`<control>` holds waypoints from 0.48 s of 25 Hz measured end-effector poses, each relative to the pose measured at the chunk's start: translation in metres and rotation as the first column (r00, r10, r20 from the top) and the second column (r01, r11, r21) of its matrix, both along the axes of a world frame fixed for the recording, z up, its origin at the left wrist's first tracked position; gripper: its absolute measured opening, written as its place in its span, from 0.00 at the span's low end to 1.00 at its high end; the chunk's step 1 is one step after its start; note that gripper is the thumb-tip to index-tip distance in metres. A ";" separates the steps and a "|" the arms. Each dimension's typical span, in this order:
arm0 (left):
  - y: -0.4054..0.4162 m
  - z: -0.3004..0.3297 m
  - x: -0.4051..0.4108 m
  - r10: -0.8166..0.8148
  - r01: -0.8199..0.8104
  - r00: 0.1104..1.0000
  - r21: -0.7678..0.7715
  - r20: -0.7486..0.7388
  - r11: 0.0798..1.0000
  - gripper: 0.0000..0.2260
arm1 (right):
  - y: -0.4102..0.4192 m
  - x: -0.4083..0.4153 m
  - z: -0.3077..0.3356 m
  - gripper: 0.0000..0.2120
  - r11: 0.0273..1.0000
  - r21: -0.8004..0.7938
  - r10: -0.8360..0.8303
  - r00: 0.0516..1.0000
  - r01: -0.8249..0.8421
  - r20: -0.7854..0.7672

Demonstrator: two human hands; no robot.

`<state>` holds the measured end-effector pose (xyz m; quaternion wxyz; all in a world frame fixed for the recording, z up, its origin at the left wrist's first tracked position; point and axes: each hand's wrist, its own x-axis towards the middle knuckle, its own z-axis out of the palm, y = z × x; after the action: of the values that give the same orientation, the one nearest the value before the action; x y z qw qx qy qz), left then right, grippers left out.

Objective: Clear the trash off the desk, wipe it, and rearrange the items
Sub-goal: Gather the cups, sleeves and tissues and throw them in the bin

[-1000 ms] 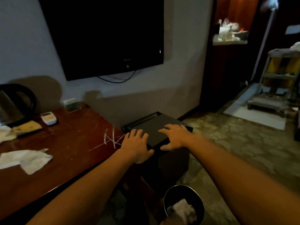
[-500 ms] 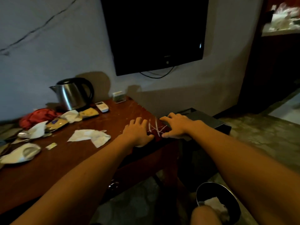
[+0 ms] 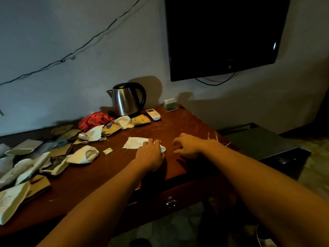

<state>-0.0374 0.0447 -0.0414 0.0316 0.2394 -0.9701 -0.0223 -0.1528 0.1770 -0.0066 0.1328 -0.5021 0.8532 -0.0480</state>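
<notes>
Bare forearms, no sleeves, hands (image 3: 151,154) unadorned

Both your forearms reach forward, bare. Your left hand (image 3: 150,154) is palm down with fingers bent at the tips. Your right hand (image 3: 187,146) hovers beside it, fingers loosely curled, holding nothing.

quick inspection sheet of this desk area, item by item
surface: wooden desk, scratched, white marks at its right end.
job's things: white tissue under the left hand; crushed paper cups and wrappers heaped at the left.
clutter: red cloth, steel kettle, white remote, small card holder.
grippers: left hand rests on the tissue, grasp unclear; right hand loosely curled, holding nothing.
cables: a wire runs across the wall; a loop hangs under the TV.
surroundings: dark box right of the desk.
</notes>
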 end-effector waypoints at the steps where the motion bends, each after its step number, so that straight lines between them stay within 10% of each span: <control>1: -0.005 -0.005 0.003 -0.009 0.009 1.000 0.026 -0.011 1.000 0.24 | -0.009 0.003 -0.004 0.25 1.000 -0.018 0.000 1.000 0.000 0.022; 7: -0.020 -0.023 0.023 -0.059 0.203 0.913 0.324 -0.403 0.924 0.13 | -0.049 0.013 -0.031 0.18 0.963 -0.220 -0.084 0.948 0.157 0.308; 12: -0.035 -0.026 0.032 0.221 0.066 0.797 0.445 -0.562 0.893 0.18 | -0.067 0.009 -0.043 0.02 0.856 -0.413 -0.116 0.894 0.312 0.434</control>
<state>-0.0056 0.0093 -0.0678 0.2819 0.2614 -0.8677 -0.3152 -0.1433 0.1101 -0.0494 0.1689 -0.3988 0.8225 -0.3687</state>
